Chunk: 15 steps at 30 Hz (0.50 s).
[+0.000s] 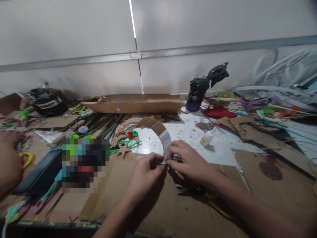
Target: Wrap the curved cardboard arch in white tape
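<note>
A curved cardboard arch (153, 125) stands on the table, its lower right stretch wrapped in silvery white ribbon (166, 141). My left hand (146, 172) pinches the ribbon's loose end at the base of the arch. My right hand (188, 160) meets it from the other side, fingers closed on the same wrapped end. The fingertips of both hands touch there. Small red and green pipe-cleaner flowers (132, 134) lie inside the arch.
A long cardboard box (135, 104) lies behind the arch. A dark water bottle (196, 94) with open lid stands at the back. A white glue bottle (208, 137) lies right of the arch. Scissors (198, 190) rest under my right wrist. Another person's hand (8, 162) is at far left.
</note>
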Motion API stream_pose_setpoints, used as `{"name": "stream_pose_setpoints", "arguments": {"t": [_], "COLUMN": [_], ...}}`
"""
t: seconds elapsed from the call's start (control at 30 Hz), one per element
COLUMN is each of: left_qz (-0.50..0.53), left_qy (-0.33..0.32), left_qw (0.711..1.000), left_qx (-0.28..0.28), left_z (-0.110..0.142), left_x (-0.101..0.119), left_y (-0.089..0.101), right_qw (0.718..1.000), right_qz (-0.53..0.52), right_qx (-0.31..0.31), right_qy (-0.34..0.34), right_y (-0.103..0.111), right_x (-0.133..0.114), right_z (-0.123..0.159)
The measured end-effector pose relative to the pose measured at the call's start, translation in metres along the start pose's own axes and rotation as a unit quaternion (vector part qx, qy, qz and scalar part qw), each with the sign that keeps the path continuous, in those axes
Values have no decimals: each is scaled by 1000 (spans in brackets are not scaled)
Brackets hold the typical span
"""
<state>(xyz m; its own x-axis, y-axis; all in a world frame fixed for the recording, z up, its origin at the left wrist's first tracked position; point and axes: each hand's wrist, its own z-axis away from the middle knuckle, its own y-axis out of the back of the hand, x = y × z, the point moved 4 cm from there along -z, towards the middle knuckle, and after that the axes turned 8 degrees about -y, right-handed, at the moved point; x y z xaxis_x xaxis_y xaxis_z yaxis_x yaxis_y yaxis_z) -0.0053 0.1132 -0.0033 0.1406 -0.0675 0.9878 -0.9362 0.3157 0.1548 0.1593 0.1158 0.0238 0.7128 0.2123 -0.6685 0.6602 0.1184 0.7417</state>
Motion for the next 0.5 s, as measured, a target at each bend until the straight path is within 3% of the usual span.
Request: {"name": "stream_pose_setpoints", "arguments": {"t": [0.27, 0.5], "left_qz": [18, 38], "left_qy": [1, 9], "left_qw": [1000, 999], "left_qx": [-11, -6], "left_z": [-1, -2], "left_x": [0, 0], "left_y": [-1, -1], "right_qw": [1000, 997], "right_qz": [-1, -70], "right_qx": [2, -26], "right_qy": [-2, -6], "right_y": [0, 1], "right_x": [-1, 5], "right_z": [0, -1]}}
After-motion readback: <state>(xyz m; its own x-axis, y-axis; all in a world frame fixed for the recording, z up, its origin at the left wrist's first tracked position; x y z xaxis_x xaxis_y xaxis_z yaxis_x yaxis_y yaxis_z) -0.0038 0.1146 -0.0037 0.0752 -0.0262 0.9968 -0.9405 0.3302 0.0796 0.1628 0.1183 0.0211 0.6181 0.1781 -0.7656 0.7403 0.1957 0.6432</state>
